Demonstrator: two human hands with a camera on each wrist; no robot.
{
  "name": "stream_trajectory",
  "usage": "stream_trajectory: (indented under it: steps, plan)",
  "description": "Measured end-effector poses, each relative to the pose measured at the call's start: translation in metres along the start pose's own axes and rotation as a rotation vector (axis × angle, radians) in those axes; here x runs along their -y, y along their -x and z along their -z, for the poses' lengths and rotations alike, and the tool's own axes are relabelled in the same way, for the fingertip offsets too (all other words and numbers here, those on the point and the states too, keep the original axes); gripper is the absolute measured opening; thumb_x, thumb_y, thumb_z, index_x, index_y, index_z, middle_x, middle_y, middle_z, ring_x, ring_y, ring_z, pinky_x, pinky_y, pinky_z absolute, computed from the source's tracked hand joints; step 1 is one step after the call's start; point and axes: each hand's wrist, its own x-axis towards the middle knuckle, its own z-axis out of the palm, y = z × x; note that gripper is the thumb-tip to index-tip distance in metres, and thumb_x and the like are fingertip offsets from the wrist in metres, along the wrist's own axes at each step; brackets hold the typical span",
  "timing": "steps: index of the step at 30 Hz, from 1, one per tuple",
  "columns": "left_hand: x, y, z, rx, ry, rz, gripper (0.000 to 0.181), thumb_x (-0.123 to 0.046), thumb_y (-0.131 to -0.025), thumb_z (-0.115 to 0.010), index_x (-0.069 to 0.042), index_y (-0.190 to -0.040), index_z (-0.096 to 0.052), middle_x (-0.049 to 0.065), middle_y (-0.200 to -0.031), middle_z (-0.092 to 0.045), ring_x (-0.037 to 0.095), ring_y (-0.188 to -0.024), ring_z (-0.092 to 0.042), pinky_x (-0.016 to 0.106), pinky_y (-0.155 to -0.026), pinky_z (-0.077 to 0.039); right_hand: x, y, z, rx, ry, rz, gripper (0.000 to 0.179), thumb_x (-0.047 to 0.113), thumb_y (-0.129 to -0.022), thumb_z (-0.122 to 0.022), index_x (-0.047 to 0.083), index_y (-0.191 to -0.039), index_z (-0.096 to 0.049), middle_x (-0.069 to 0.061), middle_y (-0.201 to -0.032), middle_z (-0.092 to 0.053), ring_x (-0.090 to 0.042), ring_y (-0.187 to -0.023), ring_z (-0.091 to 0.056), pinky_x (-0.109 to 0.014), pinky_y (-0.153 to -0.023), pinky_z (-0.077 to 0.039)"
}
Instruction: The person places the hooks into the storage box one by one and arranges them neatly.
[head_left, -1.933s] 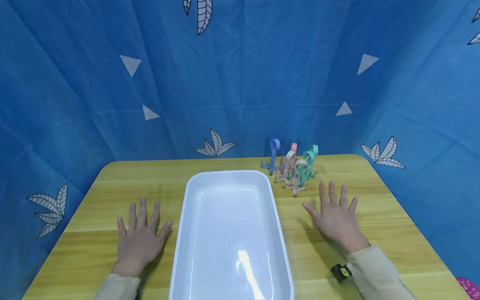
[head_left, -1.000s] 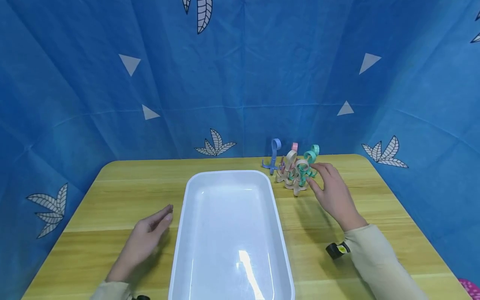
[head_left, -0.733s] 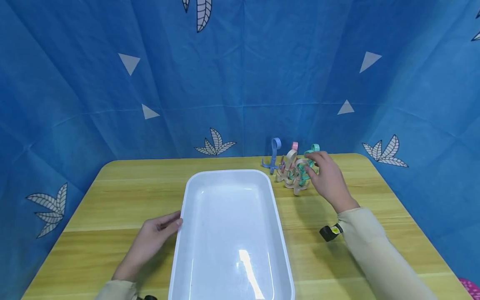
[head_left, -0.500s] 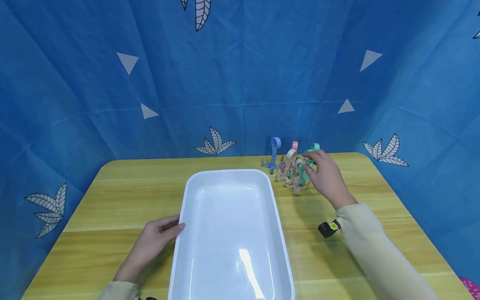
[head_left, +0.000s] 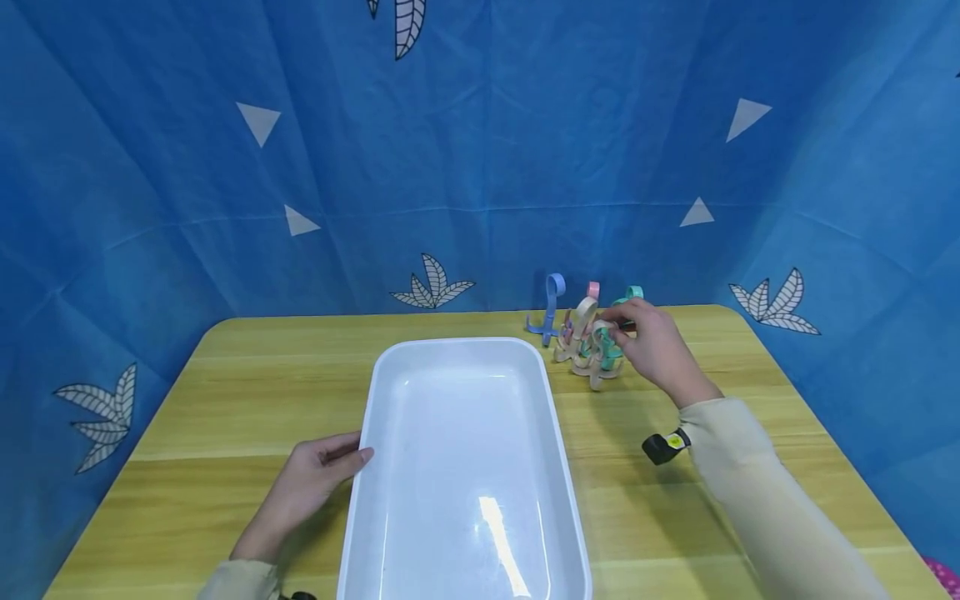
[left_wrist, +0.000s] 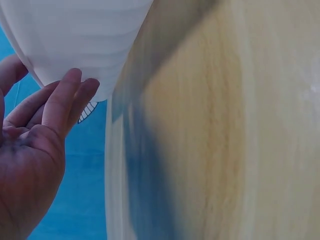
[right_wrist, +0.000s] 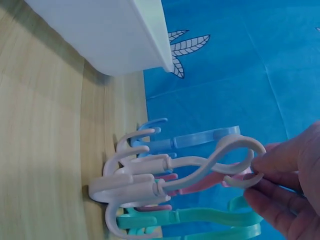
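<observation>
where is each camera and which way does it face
Head: on the head, facing forward and down at the white rectangular tray; left hand, right hand and pale sleeves show.
Left wrist: on that wrist, facing the tray's outer wall; the left hand shows.
Right wrist: on that wrist, facing the beige curl-topped plastic hooks; the right hand shows, pinching one.
Head and right wrist share the tray, hooks and blue cloth backdrop.
</observation>
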Motion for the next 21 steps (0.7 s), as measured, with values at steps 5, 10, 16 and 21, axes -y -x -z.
stream_trajectory:
  steps: [5,10,16,21]
  plan:
    - [0.0,-0.003,-0.001,-0.007,-0.01,0.004,0.053,-0.032,-0.091,-0.072,0.005,-0.127,-0.062,0.018,-0.123,-0.064,0.027,-0.111,-0.062,0.032,-0.091,-0.054,0.002,0.005,0.008,0.016,-0.018,0.01,0.021,0.002,-0.097,-0.059,-0.001,-0.117,-0.066,-0.015,-0.113,-0.058,-0.039,-0.105,-0.059,-0.052,-0.088,-0.053]
    - [-0.001,-0.003,-0.003,0.001,0.02,0.011,0.053,-0.032,-0.091,-0.072,0.006,-0.127,-0.061,0.02,-0.125,-0.063,0.028,-0.111,-0.062,0.031,-0.089,-0.055,0.006,0.014,0.021,0.011,-0.047,0.015,0.021,0.002,-0.097,-0.06,-0.001,-0.118,-0.065,-0.014,-0.111,-0.058,-0.037,-0.104,-0.059,-0.053,-0.088,-0.052]
    - [0.002,0.002,-0.004,-0.002,0.073,0.044,0.054,-0.029,-0.092,-0.072,0.008,-0.129,-0.06,0.022,-0.127,-0.061,0.028,-0.11,-0.063,0.031,-0.084,-0.057,0.015,0.022,0.027,-0.015,-0.085,0.027,0.02,0.0,-0.096,-0.061,0.0,-0.115,-0.067,-0.01,-0.105,-0.06,-0.03,-0.097,-0.06,-0.051,-0.086,-0.053]
    - [0.001,0.002,-0.003,-0.015,0.054,0.035,0.054,-0.031,-0.093,-0.071,0.008,-0.129,-0.06,0.022,-0.127,-0.061,0.028,-0.109,-0.063,0.032,-0.082,-0.058,0.028,0.028,0.034,-0.009,-0.084,0.058,0.02,0.002,-0.095,-0.062,0.003,-0.114,-0.068,-0.006,-0.104,-0.06,-0.027,-0.097,-0.06,-0.05,-0.085,-0.052]
